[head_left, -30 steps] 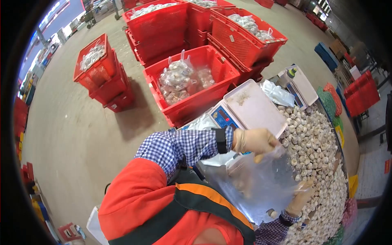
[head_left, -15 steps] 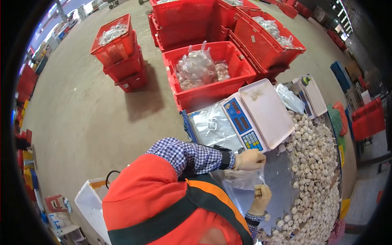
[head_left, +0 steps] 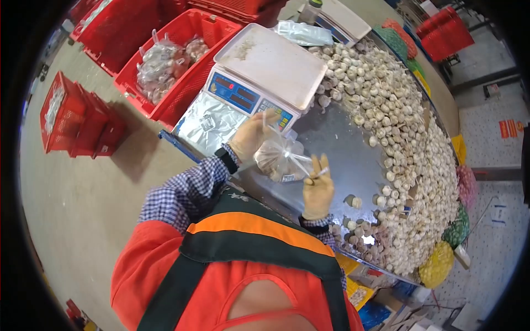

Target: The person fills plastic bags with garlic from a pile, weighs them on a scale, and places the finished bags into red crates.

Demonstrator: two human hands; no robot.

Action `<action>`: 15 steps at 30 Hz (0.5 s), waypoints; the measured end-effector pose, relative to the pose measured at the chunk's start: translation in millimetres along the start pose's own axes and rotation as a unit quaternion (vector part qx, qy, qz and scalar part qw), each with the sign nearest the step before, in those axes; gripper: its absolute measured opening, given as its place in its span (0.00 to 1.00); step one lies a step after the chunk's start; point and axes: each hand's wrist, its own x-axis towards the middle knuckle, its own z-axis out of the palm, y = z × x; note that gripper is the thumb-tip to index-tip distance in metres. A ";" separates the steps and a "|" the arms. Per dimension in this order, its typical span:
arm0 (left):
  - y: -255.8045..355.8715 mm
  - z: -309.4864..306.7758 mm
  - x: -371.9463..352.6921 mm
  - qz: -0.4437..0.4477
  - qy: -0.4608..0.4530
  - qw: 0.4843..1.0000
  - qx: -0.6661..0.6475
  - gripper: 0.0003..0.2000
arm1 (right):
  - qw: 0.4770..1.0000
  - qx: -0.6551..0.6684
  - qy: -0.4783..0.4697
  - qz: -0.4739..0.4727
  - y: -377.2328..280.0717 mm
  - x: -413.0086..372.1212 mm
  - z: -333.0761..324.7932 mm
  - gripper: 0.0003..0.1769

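Observation:
A clear plastic bag of garlic (head_left: 276, 160) rests on the grey metal tabletop, its top drawn together and its two handles pulled apart. My left hand (head_left: 251, 135), in a pale glove, is closed on one handle beside the scale's keypad. Gloved too, my right hand (head_left: 318, 190) grips the other handle end between its fingers, to the right of the bag. A digital scale (head_left: 234, 96) with a bare white pan (head_left: 270, 63) stands just beyond the left hand. Flat silvery plastic bags (head_left: 208, 122) lie left of the scale.
Loose garlic bulbs (head_left: 381, 105) are heaped along the table's right side. A red crate (head_left: 182, 99) with bagged garlic stands beyond the scale, near stacked red crates (head_left: 83, 118). A second scale (head_left: 345, 22) and filled mesh sacks (head_left: 436, 265) are at the far and right edges.
My view has swung, shifting the scene leftward. The bag, held at its top before, now shows garlic inside and a gathered neck. Both hands keep hold of its handles, spread apart.

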 end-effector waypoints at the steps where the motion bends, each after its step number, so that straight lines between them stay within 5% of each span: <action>1: 0.3 -3.2 -1.0 -0.023 -0.113 0.979 0.169 0.16 | 0.965 0.257 -0.051 0.007 -0.5 4.3 14.8 0.29; 2: 3.3 -7.9 1.3 -0.047 -0.220 0.916 0.331 0.16 | 0.964 0.263 -0.046 0.003 4.4 11.3 23.6 0.29; 3: -1.2 -2.3 -3.6 -0.126 -0.302 0.818 0.472 0.14 | 0.991 -0.014 -0.080 -0.105 7.7 18.9 32.5 0.28; 4: -7.9 5.5 -8.9 -0.197 -0.370 0.686 0.594 0.12 | 0.929 -0.291 -0.106 -0.204 0.8 22.2 47.1 0.27; 5: -7.9 8.4 -7.5 -0.195 -0.367 0.684 0.600 0.12 | 0.819 -0.526 -0.152 -0.172 -18.1 14.6 50.4 0.26; 6: -7.2 7.1 -5.0 -0.208 -0.339 0.758 0.517 0.11 | 0.820 -0.521 -0.158 -0.178 -16.6 15.3 49.4 0.26; 8: -1.2 -1.0 5.0 -0.217 -0.270 0.878 0.330 0.11 | 0.906 -0.351 -0.099 -0.216 -6.6 22.3 45.1 0.18; 10: 2.2 -7.7 13.7 -0.211 -0.197 0.950 0.117 0.11 | 0.940 -0.326 -0.018 -0.098 -6.2 30.6 9.5 0.10; 13: 7.3 4.0 -7.7 -0.243 -0.187 0.951 -0.040 0.13 | 0.925 -0.363 -0.036 -0.105 3.9 23.0 12.9 0.12; 14: 11.4 11.2 -14.1 -0.275 -0.216 0.933 -0.087 0.15 | 0.938 -0.345 -0.033 -0.016 12.0 22.2 11.8 0.13; 15: 12.3 15.4 -14.6 -0.253 -0.245 0.936 0.028 0.20 | 0.942 -0.325 -0.028 0.075 26.1 16.0 7.3 0.14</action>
